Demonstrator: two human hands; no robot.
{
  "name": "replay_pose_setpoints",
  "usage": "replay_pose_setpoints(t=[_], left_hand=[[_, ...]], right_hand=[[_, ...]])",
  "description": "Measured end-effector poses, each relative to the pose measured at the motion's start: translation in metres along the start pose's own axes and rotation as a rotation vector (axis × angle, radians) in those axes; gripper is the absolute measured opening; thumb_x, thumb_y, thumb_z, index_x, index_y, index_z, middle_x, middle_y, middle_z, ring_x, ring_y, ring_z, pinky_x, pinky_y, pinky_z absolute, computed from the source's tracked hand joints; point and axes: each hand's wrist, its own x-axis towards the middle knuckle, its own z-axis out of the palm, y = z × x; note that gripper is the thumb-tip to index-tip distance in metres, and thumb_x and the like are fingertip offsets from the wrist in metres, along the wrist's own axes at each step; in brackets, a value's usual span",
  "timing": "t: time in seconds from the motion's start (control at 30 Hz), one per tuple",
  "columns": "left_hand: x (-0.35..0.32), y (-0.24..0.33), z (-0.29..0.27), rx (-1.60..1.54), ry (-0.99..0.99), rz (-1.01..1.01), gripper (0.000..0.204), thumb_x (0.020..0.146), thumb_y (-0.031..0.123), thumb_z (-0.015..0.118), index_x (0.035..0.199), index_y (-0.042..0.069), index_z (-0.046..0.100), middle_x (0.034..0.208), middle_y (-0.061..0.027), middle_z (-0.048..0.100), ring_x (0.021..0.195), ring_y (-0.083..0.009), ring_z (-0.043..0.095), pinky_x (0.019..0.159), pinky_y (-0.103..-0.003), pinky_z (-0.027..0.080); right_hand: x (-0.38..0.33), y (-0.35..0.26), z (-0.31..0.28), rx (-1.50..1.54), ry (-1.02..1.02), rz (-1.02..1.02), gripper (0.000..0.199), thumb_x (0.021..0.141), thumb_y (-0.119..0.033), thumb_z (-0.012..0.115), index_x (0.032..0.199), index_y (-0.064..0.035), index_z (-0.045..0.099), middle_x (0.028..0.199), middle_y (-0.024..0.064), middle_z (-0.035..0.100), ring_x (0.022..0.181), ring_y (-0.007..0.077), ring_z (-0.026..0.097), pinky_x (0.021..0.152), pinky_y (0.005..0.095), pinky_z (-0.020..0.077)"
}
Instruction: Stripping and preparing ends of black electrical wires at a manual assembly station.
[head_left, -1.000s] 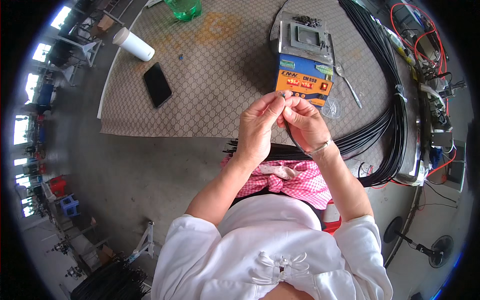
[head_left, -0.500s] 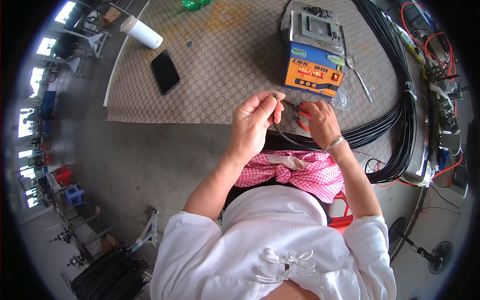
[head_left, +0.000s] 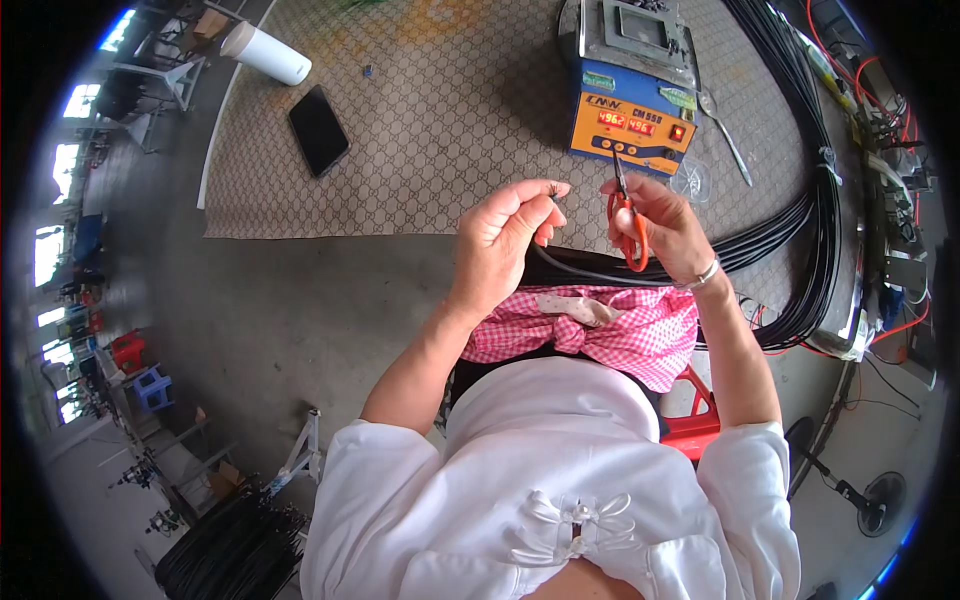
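Between the thumb and fingers of my left hand is pinched the end of a black cable, with a small bit of its tip showing above the fingertips. The cable runs from under that hand to the right, across my lap. My right hand holds a pair of scissors with orange-red handles, its dark blades pointing away from me, apart from the cable end. Just beyond the scissors stands a blue and orange solder pot with a lit red display and a metal tray on top.
A thick bundle of black cables curves along the table's right side. A spoon and a clear plastic dish lie by the solder pot. On the left of the patterned table are a phone and a white tumbler.
My right hand has drawn back to the right from the cable end, turning the scissors upright. The left hand keeps its pinch, almost unmoved. The view has shifted slightly.
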Motion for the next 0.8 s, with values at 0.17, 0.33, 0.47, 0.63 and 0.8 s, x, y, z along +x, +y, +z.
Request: replay_pose_setpoints(t=[0.17, 0.33, 0.47, 0.63, 0.8], left_hand=[[0.001, 0.003, -0.001, 0.051, -0.018, -0.014, 0.021, 0.088, 0.012, 0.05, 0.101, -0.001, 0.058, 0.075, -0.0032, 0.057, 0.063, -0.0069, 0.048, 0.058, -0.019, 0.04], [0.002, 0.002, -0.003, 0.115, -0.041, -0.026, 0.02, 0.088, 0.013, 0.051, 0.1, -0.001, 0.059, 0.074, -0.0026, 0.057, 0.063, -0.0065, 0.048, 0.058, -0.019, 0.04], [0.003, 0.002, -0.003, 0.11, -0.075, -0.013, 0.02, 0.088, 0.013, 0.051, 0.099, -0.001, 0.059, 0.074, -0.0026, 0.057, 0.063, -0.0067, 0.047, 0.057, -0.019, 0.04], [0.003, 0.001, -0.007, 0.134, -0.116, 0.001, 0.019, 0.088, 0.012, 0.05, 0.099, -0.001, 0.059, 0.075, -0.0029, 0.056, 0.064, -0.0072, 0.048, 0.057, -0.02, 0.04], [0.004, 0.0, -0.009, 0.17, -0.159, -0.02, 0.018, 0.087, 0.011, 0.05, 0.098, 0.0, 0.059, 0.077, -0.0036, 0.057, 0.066, -0.0078, 0.049, 0.057, -0.02, 0.04]], right_hand=[[-0.006, -0.021, 0.011, 0.11, -0.121, -0.038, 0.033, 0.083, -0.021, 0.058, 0.108, -0.0009, 0.049, 0.077, -0.0006, 0.053, 0.075, 0.0101, 0.06, 0.07, 0.023, 0.0509], [-0.003, -0.021, 0.013, -0.03, -0.211, -0.14, 0.043, 0.083, -0.038, 0.056, 0.104, -0.0004, 0.052, 0.075, 0.0001, 0.052, 0.065, 0.008, 0.056, 0.063, 0.0212, 0.0482], [-0.007, -0.028, 0.017, -0.144, -0.095, -0.069, 0.05, 0.082, -0.047, 0.052, 0.101, -0.0005, 0.054, 0.066, -0.0012, 0.048, 0.052, 0.0063, 0.047, 0.051, 0.0191, 0.0413], [-0.005, -0.04, 0.02, -0.235, -0.169, 0.07, 0.036, 0.081, -0.038, 0.059, 0.089, -0.003, 0.057, 0.056, -0.0058, 0.043, 0.045, 0.0018, 0.04, 0.041, 0.0164, 0.0321], [-0.006, -0.042, 0.016, -0.25, -0.196, 0.067, 0.034, 0.081, -0.037, 0.059, 0.084, -0.0023, 0.059, 0.053, -0.0058, 0.042, 0.041, 0.0017, 0.036, 0.036, 0.0164, 0.0287]])
